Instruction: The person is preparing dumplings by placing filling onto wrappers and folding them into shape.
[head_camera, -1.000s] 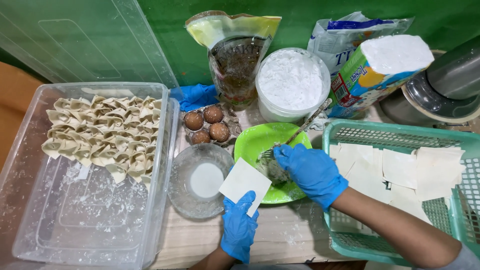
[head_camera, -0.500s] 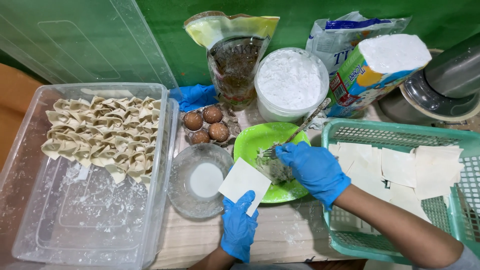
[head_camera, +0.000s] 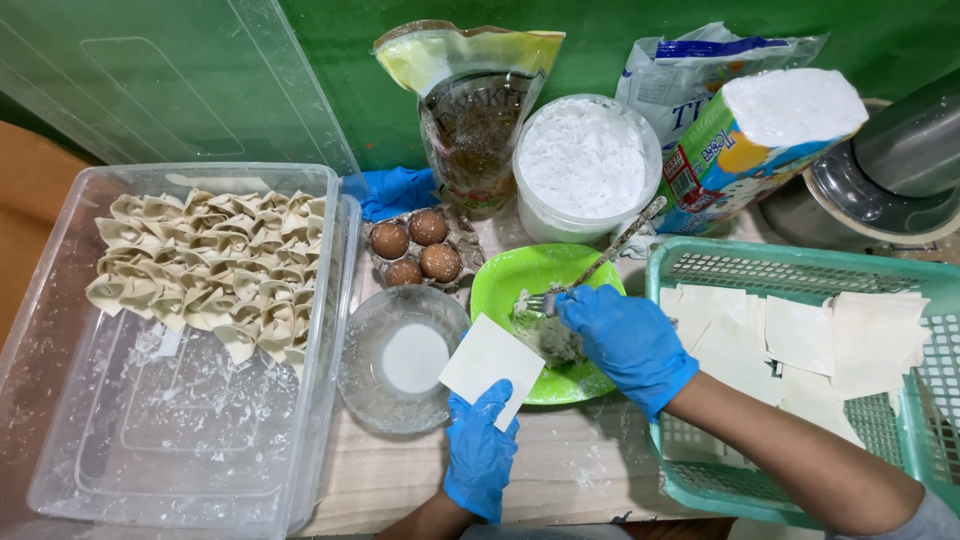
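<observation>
Both hands wear blue gloves. My left hand (head_camera: 479, 452) holds a square white dough wrapper (head_camera: 492, 366) flat on its fingers, just in front of a green plate (head_camera: 506, 280). My right hand (head_camera: 628, 341) grips a metal fork (head_camera: 600, 261) whose tines rest in the pale minced filling (head_camera: 548, 335) on that plate. A glass bowl (head_camera: 403, 358) with a little white liquid sits left of the wrapper.
A clear plastic tub (head_camera: 180, 400) on the left holds several folded dumplings (head_camera: 208, 268). A teal basket (head_camera: 800, 270) on the right holds loose wrappers (head_camera: 800, 335). Behind stand eggs (head_camera: 417, 250) in a carton, a flour tub (head_camera: 585, 165), bags and a metal pot (head_camera: 890, 170).
My right hand has shifted the fork slightly within the filling on the plate. My left hand and the wrapper have stayed in place.
</observation>
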